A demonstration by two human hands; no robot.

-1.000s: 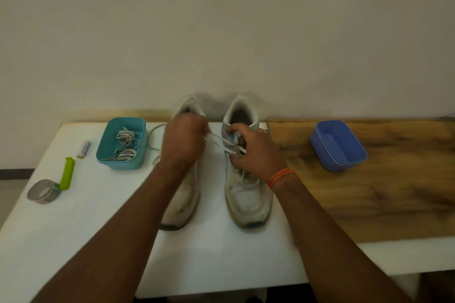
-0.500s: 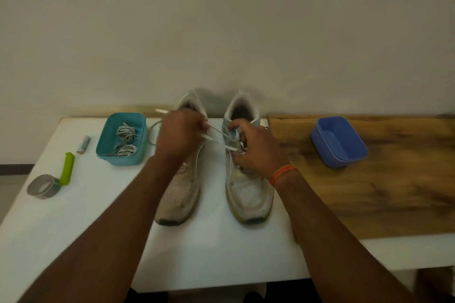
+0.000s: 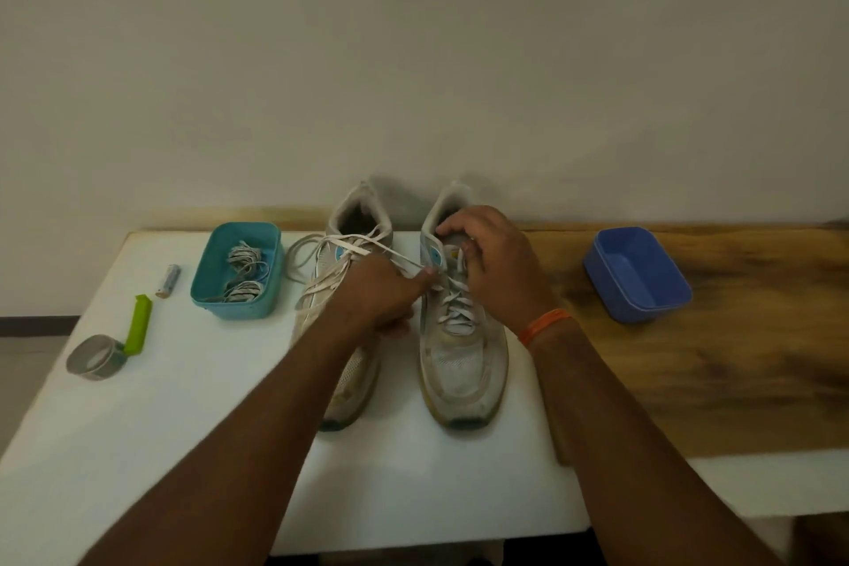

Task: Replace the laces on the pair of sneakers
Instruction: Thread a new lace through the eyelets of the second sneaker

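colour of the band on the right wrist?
Orange. The wristband shows clearly in the head view, the only one.

No text, label, brand or number is readable anywhere; the blue patches on the sneakers (image 3: pixel 461 349) are too blurred

Two worn white mesh sneakers stand side by side on the white tabletop, toes toward the person, heels to the wall. The right sneaker (image 3: pixel 461 363) has a flat white lace (image 3: pixel 452 313) crossed through its lower eyelets, its free ends trailing left over the left sneaker (image 3: pixel 349 381), looping onto the table. A teal plastic tub (image 3: pixel 216 290) just left holds bundled grey-white laces (image 3: pixel 243 271)
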